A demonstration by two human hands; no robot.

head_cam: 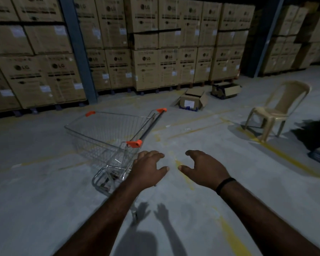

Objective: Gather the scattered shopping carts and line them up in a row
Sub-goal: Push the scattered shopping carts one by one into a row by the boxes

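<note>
Both my forearms reached out low in front of me, a dark band [224,184] round my right wrist. My left hand [148,169] was held palm down with the fingers loosely spread and the thumb out to the side, gripping nothing. My right hand [205,169] mirrored it just beside, fingers slightly bent and apart, thumb pointing toward the left one, also holding nothing. Their shadows [161,211] fell on the grey concrete floor [44,200] below. One wire shopping cart [107,133] stood ahead and to my left, its basket pointing away to the left and its dark handle bar [151,124] running away from me, capped in orange at each end. My left hand sat just below the nearer orange cap [134,143] and overlapped the cart's frame in view; I could not tell whether it touched the metal. Faded yellow lines [229,235] crossed the floor. Further off to the right a beige plastic chair [277,111] stood well apart from the cart. Two open cardboard boxes [191,101] lay on the floor beyond, in front of a tall wall of stacked brown cartons [146,69], with a blue steel column [78,48] rising between the stacks.
</note>
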